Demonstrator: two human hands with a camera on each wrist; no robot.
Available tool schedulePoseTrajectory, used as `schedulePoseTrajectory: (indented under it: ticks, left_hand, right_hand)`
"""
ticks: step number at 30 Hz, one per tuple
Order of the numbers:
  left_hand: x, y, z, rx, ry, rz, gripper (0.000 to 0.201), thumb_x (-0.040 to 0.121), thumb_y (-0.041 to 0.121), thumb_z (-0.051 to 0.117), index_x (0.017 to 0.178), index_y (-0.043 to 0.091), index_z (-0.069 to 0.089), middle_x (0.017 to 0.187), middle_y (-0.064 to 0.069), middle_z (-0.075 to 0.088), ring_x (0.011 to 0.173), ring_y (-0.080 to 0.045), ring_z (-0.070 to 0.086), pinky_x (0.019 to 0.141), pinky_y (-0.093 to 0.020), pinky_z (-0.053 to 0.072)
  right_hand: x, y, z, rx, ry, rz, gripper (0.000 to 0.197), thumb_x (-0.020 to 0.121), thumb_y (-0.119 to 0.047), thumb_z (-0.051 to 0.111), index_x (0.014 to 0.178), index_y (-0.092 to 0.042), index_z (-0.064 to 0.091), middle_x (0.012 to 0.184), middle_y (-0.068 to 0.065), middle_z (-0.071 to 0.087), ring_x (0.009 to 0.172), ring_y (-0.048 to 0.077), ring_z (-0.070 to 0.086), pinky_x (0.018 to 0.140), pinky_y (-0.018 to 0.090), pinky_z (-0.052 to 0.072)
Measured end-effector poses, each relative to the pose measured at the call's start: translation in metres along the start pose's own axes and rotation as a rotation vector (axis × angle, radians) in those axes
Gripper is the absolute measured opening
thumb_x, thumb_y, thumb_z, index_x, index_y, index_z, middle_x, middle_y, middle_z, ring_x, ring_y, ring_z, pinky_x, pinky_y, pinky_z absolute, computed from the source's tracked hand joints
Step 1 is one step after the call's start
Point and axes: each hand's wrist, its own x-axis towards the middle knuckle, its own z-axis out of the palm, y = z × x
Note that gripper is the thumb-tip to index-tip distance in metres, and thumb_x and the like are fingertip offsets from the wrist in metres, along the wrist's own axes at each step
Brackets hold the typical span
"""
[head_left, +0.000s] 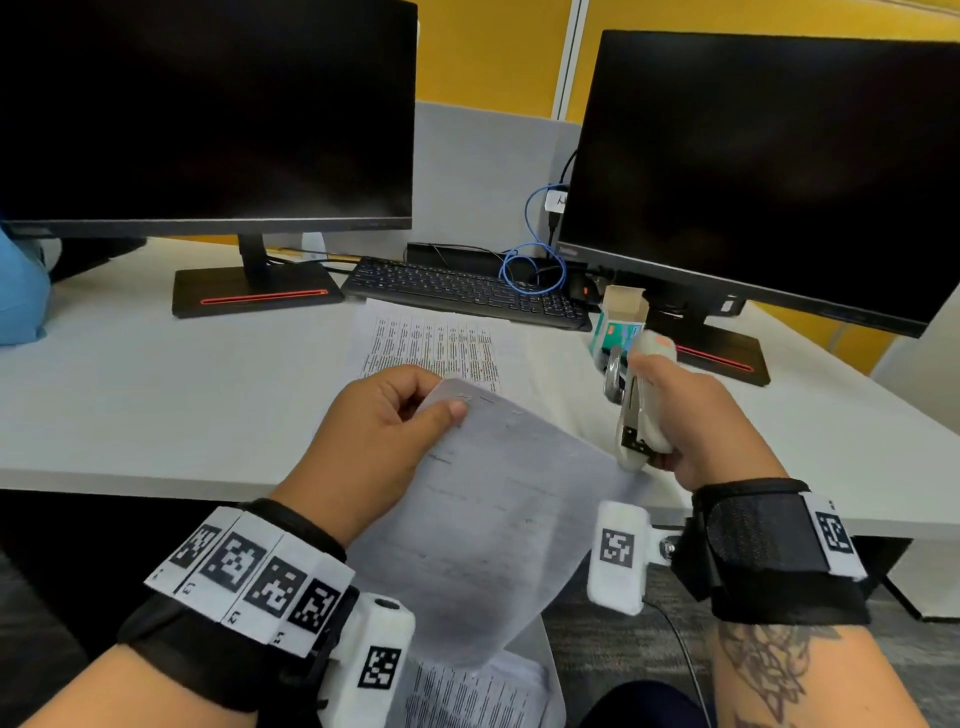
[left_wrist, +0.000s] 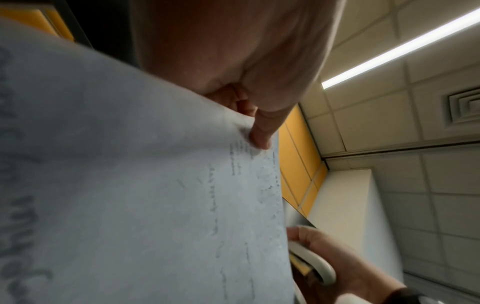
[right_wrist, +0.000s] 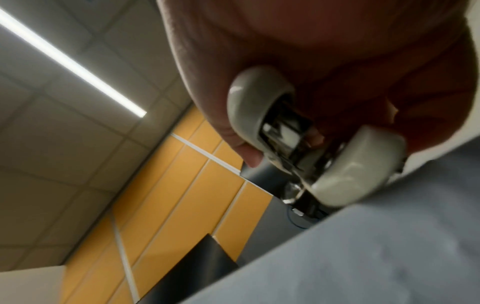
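My left hand (head_left: 395, 415) pinches the top corner of a white sheet of paper (head_left: 493, 519), thumb on top, and holds it up above the desk edge. Faint print shows through the sheet (left_wrist: 155, 185). My right hand (head_left: 691, 415) grips a pale grey stapler (head_left: 636, 410) just right of the sheet, its rear end by the sheet's right corner. In the right wrist view the stapler (right_wrist: 298, 139) sits in my curled fingers, metal insides showing between its two halves. A printed page (head_left: 431, 343) lies flat on the desk beyond the hands.
Two dark monitors (head_left: 208, 114) (head_left: 769, 171) stand at the back with a black keyboard (head_left: 462, 291) between them. A small open staple box (head_left: 621, 322) sits beside the right monitor's base. Blue cable (head_left: 535, 260) loops behind the keyboard. More printed sheets (head_left: 467, 696) rest on my lap.
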Motion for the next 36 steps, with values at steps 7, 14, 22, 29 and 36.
schedulePoseTrajectory:
  ticks: [7, 14, 22, 29, 36]
  left_hand:
    - [0.007, -0.011, -0.016, -0.074, 0.002, -0.030, 0.004, 0.089, 0.010, 0.066, 0.088, 0.011, 0.069, 0.084, -0.004, 0.076, 0.080, -0.022, 0.072, 0.075, -0.035, 0.057]
    - [0.006, -0.022, -0.017, -0.117, -0.006, -0.016, 0.003, 0.089, 0.005, 0.065, 0.090, 0.008, 0.066, 0.089, -0.005, 0.076, 0.084, -0.022, 0.072, 0.076, -0.031, 0.058]
    - [-0.006, -0.035, -0.002, -0.167, -0.013, -0.003, 0.010, 0.084, 0.010, 0.067, 0.081, 0.006, 0.058, 0.078, -0.006, 0.069, 0.072, -0.016, 0.063, 0.066, -0.025, 0.053]
    - [-0.019, -0.054, 0.002, -0.149, 0.001, -0.033, 0.010, 0.089, -0.006, 0.060, 0.083, -0.001, 0.054, 0.077, -0.008, 0.066, 0.071, -0.015, 0.060, 0.064, -0.020, 0.050]
    - [-0.017, -0.059, -0.011, 0.233, -0.177, 0.053, 0.024, 0.083, 0.016, 0.068, 0.095, 0.037, 0.067, 0.087, -0.004, 0.071, 0.078, -0.020, 0.065, 0.078, -0.032, 0.055]
  right_hand:
    - [0.017, 0.010, -0.001, -0.272, -0.012, 0.130, 0.039, 0.080, -0.031, 0.063, 0.112, -0.009, 0.057, 0.104, 0.017, 0.063, 0.093, 0.035, 0.063, 0.087, 0.052, 0.055]
    - [0.019, 0.016, 0.003, -0.577, -0.068, -0.011, 0.028, 0.089, -0.035, 0.058, 0.100, -0.011, 0.066, 0.103, 0.013, 0.066, 0.086, 0.025, 0.063, 0.077, 0.036, 0.054]
    - [-0.035, -0.012, -0.004, -0.614, -0.406, -0.441, 0.042, 0.079, -0.054, 0.069, 0.115, -0.032, 0.069, 0.098, -0.016, 0.068, 0.091, 0.001, 0.062, 0.083, 0.026, 0.049]
    - [-0.048, 0.012, 0.021, -1.053, -0.578, -0.471, 0.008, 0.086, -0.018, 0.070, 0.093, -0.020, 0.075, 0.083, 0.000, 0.069, 0.076, 0.016, 0.062, 0.066, 0.025, 0.048]
    - [-0.049, 0.031, 0.027, -1.161, -0.571, -0.452, 0.032, 0.089, -0.014, 0.063, 0.059, -0.021, 0.057, 0.063, -0.003, 0.053, 0.063, 0.015, 0.052, 0.052, 0.022, 0.035]
